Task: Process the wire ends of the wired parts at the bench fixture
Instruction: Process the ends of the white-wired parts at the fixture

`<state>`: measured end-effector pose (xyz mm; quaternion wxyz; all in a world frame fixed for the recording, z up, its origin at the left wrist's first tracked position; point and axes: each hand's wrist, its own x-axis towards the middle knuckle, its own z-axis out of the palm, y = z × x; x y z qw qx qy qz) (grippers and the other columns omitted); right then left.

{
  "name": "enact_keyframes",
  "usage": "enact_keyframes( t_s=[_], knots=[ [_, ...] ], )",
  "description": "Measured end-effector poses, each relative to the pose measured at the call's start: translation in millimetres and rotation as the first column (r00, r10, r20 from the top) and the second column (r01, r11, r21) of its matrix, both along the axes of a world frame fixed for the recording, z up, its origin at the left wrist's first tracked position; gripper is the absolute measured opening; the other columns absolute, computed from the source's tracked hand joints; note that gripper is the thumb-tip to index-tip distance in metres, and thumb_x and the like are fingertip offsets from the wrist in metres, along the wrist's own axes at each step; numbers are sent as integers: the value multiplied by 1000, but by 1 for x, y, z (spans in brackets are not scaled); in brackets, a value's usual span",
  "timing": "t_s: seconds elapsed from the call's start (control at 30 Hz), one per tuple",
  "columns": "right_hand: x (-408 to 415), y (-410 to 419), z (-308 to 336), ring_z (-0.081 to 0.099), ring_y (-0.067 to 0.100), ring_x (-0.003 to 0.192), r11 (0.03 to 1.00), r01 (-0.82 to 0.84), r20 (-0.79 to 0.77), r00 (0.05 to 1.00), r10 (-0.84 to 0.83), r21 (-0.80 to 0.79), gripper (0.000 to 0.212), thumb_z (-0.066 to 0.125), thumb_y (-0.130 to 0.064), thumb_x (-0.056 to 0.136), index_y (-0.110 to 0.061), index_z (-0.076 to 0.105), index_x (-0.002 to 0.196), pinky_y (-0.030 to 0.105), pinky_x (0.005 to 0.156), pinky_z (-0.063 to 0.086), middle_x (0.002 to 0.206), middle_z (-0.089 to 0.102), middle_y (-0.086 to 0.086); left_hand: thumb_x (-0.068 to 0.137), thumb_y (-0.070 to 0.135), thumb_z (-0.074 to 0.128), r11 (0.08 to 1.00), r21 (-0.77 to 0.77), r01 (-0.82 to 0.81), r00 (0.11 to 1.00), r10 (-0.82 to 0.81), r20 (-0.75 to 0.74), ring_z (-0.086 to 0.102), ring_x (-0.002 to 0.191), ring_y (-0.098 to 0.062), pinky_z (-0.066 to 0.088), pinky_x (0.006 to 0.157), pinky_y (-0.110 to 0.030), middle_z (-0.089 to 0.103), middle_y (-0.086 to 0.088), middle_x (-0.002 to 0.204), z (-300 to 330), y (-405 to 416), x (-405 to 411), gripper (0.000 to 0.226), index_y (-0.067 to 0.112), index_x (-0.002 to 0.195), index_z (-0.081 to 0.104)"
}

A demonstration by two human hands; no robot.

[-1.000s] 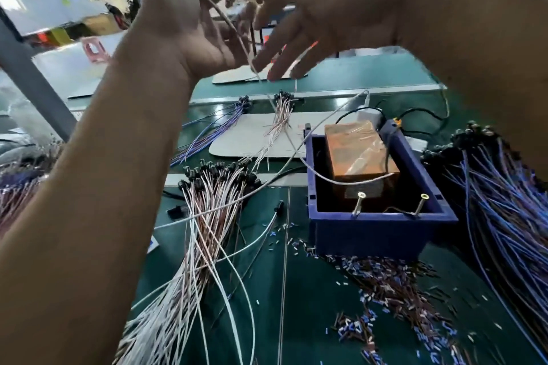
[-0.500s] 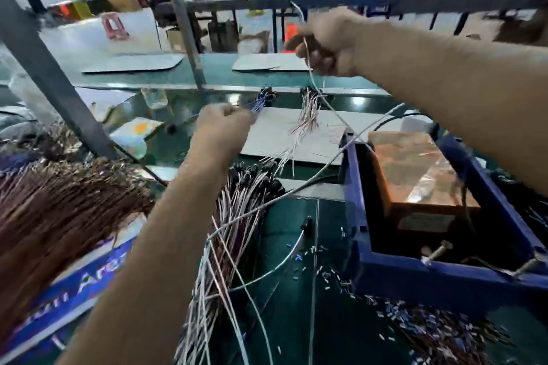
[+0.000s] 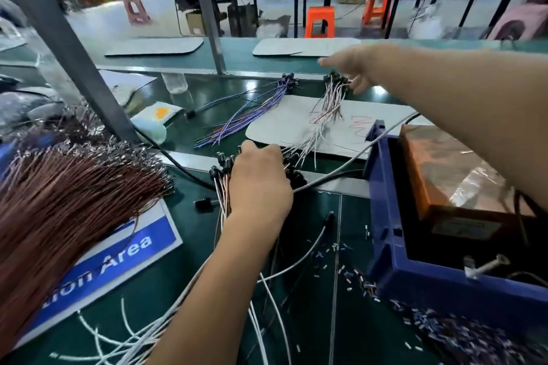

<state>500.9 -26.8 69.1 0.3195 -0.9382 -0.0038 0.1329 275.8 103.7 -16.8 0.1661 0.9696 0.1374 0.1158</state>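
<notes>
Reaching across the bench in the single head view, the right hand is extended over the far bundle of finished parts, which lies on the white mat with its black component heads toward the back rail; its fingers are spread and mostly straight, the lower ones touching or just above those heads; nothing is visibly pinched, though motion blur leaves a fine wire between the fingertips uncertain. The left hand lies knuckles-up on the near bundle of unprocessed parts, fingers curled down among the black heads; whether it has one part isolated cannot be told, as the fingertips are hidden. A blue-and-purple wired bundle lies beside the mat, well apart from both hands; the blue fixture tray with its brown block stands to the right, and cut insulation scraps lie along its near wall.

Judgement: the step in hand is changeover between pieces, one part set down at the far pile and the next being picked; the next move calls for separating a single part from the tangle and bringing its free wire ends to the fixture without dragging neighbours along.
</notes>
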Motion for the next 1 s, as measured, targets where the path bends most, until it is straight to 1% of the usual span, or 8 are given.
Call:
enact_keyframes(
  t_s=[0.1, 0.2, 0.3, 0.47, 0.6, 0.8, 0.93, 1.0],
  knots=[
    [-17, -12, -2, 63, 34, 110, 989, -115, 9, 993, 116, -89, 70, 59, -49, 103, -3, 40, 152, 41, 82, 58, 153, 48, 20, 91, 12, 69, 998, 60, 37, 999, -35, -31, 59, 103, -31, 46, 89, -35, 51, -11, 120, 6, -2, -2, 23, 16, 114, 66],
    [-45, -18, 3, 69, 36, 98, 979, -202, -34, 979, 203, 40, 57, 65, -35, 102, 3, 50, 142, 42, 78, 61, 134, 60, 26, 90, 7, 67, 994, 92, 61, 998, -62, 7, 57, 107, -31, 45, 87, -35, 50, -10, 119, 10, -7, -7, 25, 17, 113, 65],
    [-84, -20, 11, 78, 33, 83, 949, -291, 2, 956, 293, 123, 35, 64, -31, 104, 1, 62, 119, 34, 60, 62, 111, 72, 21, 94, 29, 71, 977, 157, 141, 986, -153, 68, 50, 113, -28, 44, 88, -34, 52, -8, 115, 11, -25, -20, 19, 20, 110, 66],
    [-153, -23, 5, 77, 23, 67, 920, -392, 29, 920, 391, 25, 24, 65, -29, 103, -6, 68, 107, 25, 51, 55, 95, 79, 12, 92, 33, 65, 862, 446, 241, 958, -138, -251, 40, 119, -32, 43, 100, -38, 49, -15, 123, -10, -47, -45, 28, 16, 114, 68],
    [-204, -39, 12, 77, 20, 66, 927, -370, 168, 911, 376, -66, 20, 68, -28, 101, -9, 72, 106, 26, 53, 52, 86, 79, 4, 96, 39, 62, 876, 367, 313, 940, -232, -248, 38, 117, -33, 40, 98, -42, 44, -14, 117, -19, -43, -62, 25, 18, 107, 68],
    [-318, -68, -16, 66, 4, 56, 950, -248, 695, 718, 48, 191, 13, 71, -20, 96, -16, 75, 84, 26, 62, 56, 72, 74, -5, 95, 22, 56, 943, 256, 214, 963, -158, -220, 33, 125, -37, 35, 104, -43, 41, -16, 129, -21, -59, -81, 21, 13, 111, 66],
    [-380, -68, -63, 64, 11, 64, 940, -312, 785, 613, 90, 136, 7, 69, -14, 95, -12, 74, 90, 36, 67, 54, 73, 70, -6, 94, 30, 54, 990, 64, 125, 990, -120, -73, 32, 123, -36, 33, 105, -45, 40, -14, 128, 1, -64, -86, 24, 17, 111, 65],
    [-393, -64, -81, 58, 7, 57, 922, -347, 787, 612, 83, 172, 2, 68, -13, 95, -15, 67, 94, 27, 58, 48, 66, 62, -14, 94, 29, 57, 996, -10, 85, 996, -86, -30, 35, 123, -35, 32, 105, -42, 44, -12, 126, 13, -63, -85, 23, 17, 109, 69]
  ],
)
